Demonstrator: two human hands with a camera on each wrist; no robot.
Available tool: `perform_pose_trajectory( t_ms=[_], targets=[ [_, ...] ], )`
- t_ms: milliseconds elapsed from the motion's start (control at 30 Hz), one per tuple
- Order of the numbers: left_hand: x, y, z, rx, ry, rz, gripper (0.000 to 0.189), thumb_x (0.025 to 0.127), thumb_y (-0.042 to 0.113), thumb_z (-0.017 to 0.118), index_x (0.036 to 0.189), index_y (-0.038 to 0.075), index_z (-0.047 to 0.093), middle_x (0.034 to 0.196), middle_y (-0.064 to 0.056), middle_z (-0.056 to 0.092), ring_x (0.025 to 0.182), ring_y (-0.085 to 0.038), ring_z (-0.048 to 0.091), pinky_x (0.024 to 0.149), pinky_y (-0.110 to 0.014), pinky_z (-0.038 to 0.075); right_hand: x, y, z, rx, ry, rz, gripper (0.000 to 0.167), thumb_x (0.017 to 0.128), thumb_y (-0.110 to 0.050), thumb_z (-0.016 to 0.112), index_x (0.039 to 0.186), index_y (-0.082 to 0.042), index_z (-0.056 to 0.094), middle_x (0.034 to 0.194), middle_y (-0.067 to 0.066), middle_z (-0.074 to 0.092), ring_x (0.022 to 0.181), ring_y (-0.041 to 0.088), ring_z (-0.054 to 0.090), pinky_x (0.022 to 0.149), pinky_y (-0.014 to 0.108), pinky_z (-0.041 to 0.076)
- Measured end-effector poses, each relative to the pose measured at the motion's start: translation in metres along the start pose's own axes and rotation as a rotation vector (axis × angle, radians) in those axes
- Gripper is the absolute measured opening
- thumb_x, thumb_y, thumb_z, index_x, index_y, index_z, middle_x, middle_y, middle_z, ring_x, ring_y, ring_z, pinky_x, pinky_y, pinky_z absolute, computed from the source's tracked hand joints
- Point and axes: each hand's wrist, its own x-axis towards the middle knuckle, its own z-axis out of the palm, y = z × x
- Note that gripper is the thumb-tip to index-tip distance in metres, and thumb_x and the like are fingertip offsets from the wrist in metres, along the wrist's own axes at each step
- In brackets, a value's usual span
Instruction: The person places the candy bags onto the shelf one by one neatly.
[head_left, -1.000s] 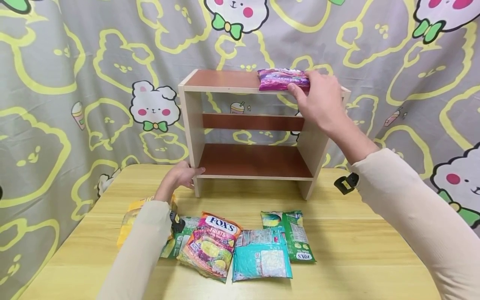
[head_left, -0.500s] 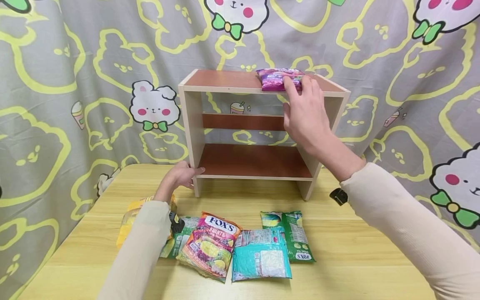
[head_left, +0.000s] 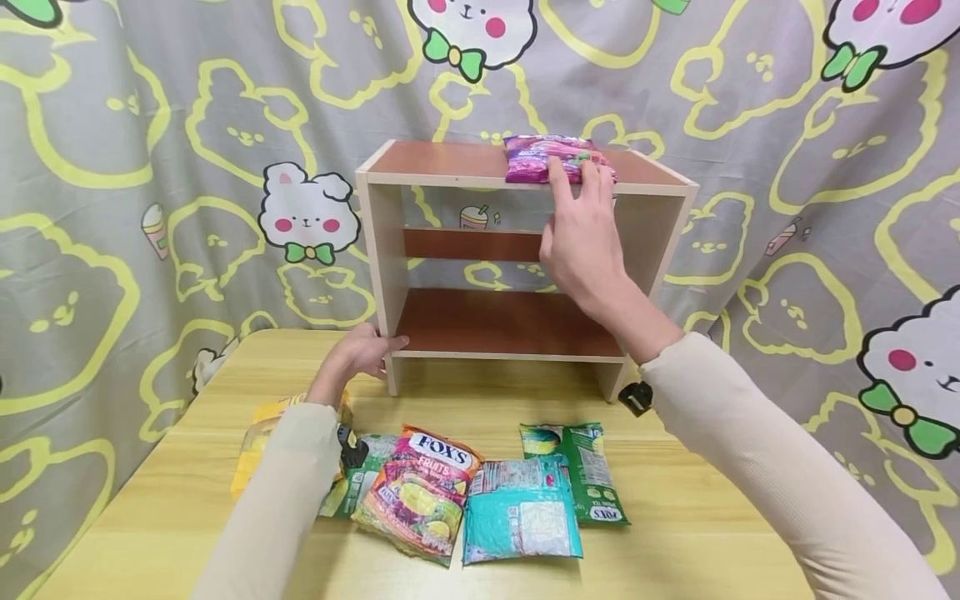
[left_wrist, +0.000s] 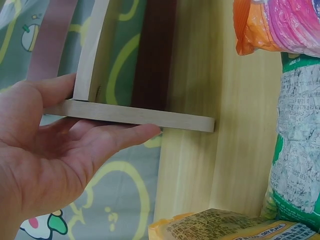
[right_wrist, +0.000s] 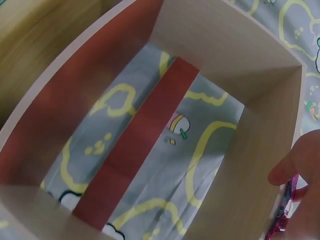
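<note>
A two-level shelf (head_left: 442, 157) with brown boards and pale side panels stands on the table. My left hand (head_left: 365, 348) grips its left side panel; in the left wrist view the thumb and fingers lie on either side of that panel (left_wrist: 135, 115). On the top board, right of the middle, lies a purple-pink candy bag (head_left: 534, 158). My right hand (head_left: 585, 246) reaches up from the front, its extended fingertips touching the bag's front. The right wrist view shows the thumb of the right hand (right_wrist: 306, 172) near the top board's front edge, with the bag partly hidden.
On the table (head_left: 697, 500) in front lie an orange-purple Fox's candy bag (head_left: 423, 496), a teal bag (head_left: 521, 512) and a green bag (head_left: 592, 471). Another green bag (head_left: 360, 479) and a yellow bag (head_left: 258, 442) are partly covered at left. A patterned curtain (head_left: 187, 125) hangs behind.
My right hand has shifted left and down from the purple bag's right end to its front edge. The bag has slid slightly left on the top board. My left hand stays put.
</note>
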Motion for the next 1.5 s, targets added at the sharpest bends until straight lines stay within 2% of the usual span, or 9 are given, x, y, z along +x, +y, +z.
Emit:
perform_pose_trajectory(
  t_ms=[200,433,733,1000,1233,1500],
  targets=[
    [0.001,-0.001,0.001,0.011,-0.001,0.001,0.062,0.104,0.028,0.057,0.151,-0.006,0.034,0.151,-0.03,0.042,0.136,-0.047,0.048,0.093,-0.051,0.058,0.007,-0.023,0.01,-0.015,-0.059,0.032,0.069,0.092,-0.006,0.049,0.158,-0.007,0.031,0.15,0.029,0.032,0.147,0.042,0.02,0.125,0.044,0.026],
    [0.001,-0.001,0.0,0.0,0.002,-0.001,0.06,0.104,0.027,0.057,0.149,-0.007,0.035,0.149,-0.031,0.043,0.135,-0.049,0.048,0.091,-0.05,0.059,0.015,-0.055,0.021,-0.054,-0.102,0.002,0.072,0.093,-0.008,0.052,0.16,-0.007,0.026,0.154,0.031,0.03,0.148,0.044,0.02,0.129,0.044,0.014],
    [0.001,0.0,0.001,0.008,0.007,-0.005,0.061,0.104,0.029,0.056,0.151,-0.005,0.034,0.151,-0.03,0.042,0.136,-0.048,0.048,0.091,-0.05,0.059,0.025,-0.092,0.032,-0.124,-0.217,0.038,0.081,0.094,-0.016,0.058,0.163,-0.012,0.016,0.162,0.025,0.023,0.153,0.04,0.016,0.129,0.041,0.014],
    [0.004,-0.003,0.001,-0.005,-0.006,-0.005,0.06,0.104,0.029,0.056,0.149,-0.007,0.036,0.148,-0.032,0.044,0.134,-0.049,0.05,0.091,-0.051,0.059,0.035,-0.123,0.038,-0.17,-0.273,0.039,0.083,0.094,-0.02,0.059,0.164,-0.013,0.014,0.164,0.022,0.023,0.153,0.038,0.016,0.13,0.039,0.01],
    [0.002,-0.001,-0.001,0.012,-0.012,-0.011,0.062,0.104,0.03,0.057,0.15,-0.005,0.035,0.149,-0.031,0.043,0.133,-0.048,0.051,0.092,-0.05,0.059,0.045,-0.139,0.039,-0.186,-0.322,0.051,0.088,0.092,-0.026,0.061,0.164,-0.013,0.011,0.165,0.021,0.021,0.155,0.039,0.014,0.13,0.041,0.008],
    [0.001,-0.001,0.0,0.016,-0.013,-0.015,0.06,0.104,0.03,0.056,0.149,-0.006,0.037,0.148,-0.031,0.045,0.131,-0.047,0.052,0.091,-0.049,0.06,0.05,-0.141,0.037,-0.144,-0.349,0.07,0.084,0.095,-0.024,0.058,0.164,-0.014,0.012,0.166,0.019,0.021,0.155,0.035,0.013,0.13,0.039,0.009]
  ],
)
